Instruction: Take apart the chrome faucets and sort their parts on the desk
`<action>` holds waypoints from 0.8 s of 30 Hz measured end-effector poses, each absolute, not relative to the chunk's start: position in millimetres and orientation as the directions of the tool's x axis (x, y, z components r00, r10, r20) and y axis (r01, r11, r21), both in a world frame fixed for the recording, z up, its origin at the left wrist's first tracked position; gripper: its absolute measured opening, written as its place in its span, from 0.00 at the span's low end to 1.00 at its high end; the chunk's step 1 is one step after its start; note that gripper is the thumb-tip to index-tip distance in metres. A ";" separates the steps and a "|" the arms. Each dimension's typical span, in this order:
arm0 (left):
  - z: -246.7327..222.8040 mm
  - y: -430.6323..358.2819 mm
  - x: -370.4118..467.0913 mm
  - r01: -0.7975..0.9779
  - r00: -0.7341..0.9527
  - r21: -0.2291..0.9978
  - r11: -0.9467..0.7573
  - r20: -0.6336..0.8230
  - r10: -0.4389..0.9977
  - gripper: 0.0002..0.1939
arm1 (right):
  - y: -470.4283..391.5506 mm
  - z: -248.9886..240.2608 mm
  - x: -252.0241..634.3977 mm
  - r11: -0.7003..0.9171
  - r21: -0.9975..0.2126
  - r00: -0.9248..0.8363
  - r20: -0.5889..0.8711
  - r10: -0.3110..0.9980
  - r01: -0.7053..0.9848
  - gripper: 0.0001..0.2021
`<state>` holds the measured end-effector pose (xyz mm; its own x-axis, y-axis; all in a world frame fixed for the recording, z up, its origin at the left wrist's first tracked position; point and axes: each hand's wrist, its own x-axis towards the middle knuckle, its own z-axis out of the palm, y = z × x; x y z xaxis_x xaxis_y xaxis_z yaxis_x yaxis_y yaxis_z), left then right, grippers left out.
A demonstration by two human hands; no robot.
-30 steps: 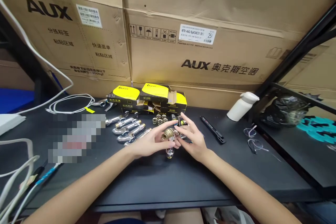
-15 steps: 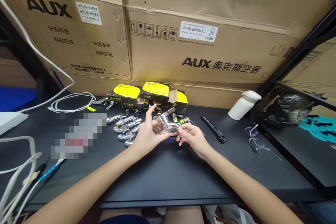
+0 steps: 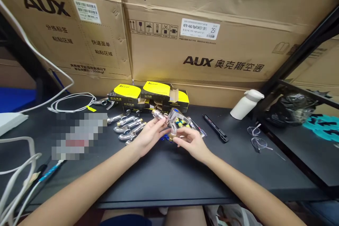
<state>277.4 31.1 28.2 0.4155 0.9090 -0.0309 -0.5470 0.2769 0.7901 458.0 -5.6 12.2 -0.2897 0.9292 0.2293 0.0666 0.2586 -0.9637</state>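
A chrome faucet [image 3: 172,116] is held between both hands above the black table. My left hand [image 3: 149,135] has its fingers wrapped round the faucet body, near the threaded inlet that points up and left. My right hand [image 3: 191,142] pinches the brass-coloured end of the spout, which points down toward me. The lever handle with a blue mark on its cap faces up and stretches to the right. Several more chrome faucet bodies [image 3: 130,126] lie in a row left of my hands. Small yellow and blue parts lie behind the held faucet, partly hidden.
Black-and-yellow boxes [image 3: 156,90] are stacked at the back, one with its flap open. To the right are a black box cutter [image 3: 215,128], a white bottle [image 3: 246,104] and thin coiled wires [image 3: 258,143]. A white cable [image 3: 71,102] coils at left. Large cartons [image 3: 212,0] stand behind.
The faucet has been turned in my hands: its spout end now points down toward me and the lever lies to the right. My left fingers have closed in from a wider spread.
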 end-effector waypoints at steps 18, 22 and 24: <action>36.9 40.5 256.3 -0.375 0.625 0.884 0.280 0.018 0.780 0.14 | 53.4 9.5 589.5 -0.069 -0.467 0.232 0.302 0.925 0.882 0.13; 40.4 37.8 254.5 -0.347 0.647 0.898 0.272 0.019 0.762 0.19 | 31.5 27.9 546.4 0.261 -0.857 0.200 0.379 0.903 0.444 0.25; 41.2 37.1 254.1 -0.313 0.657 0.915 0.255 0.014 0.754 0.22 | 15.1 33.9 519.9 0.296 -0.921 0.089 0.327 0.941 0.255 0.26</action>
<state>254.1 37.1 41.2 0.6566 0.7541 0.0145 -0.3129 0.2549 0.9150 519.9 15.1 33.9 0.0890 0.9408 0.3270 0.2551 0.2958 -0.9206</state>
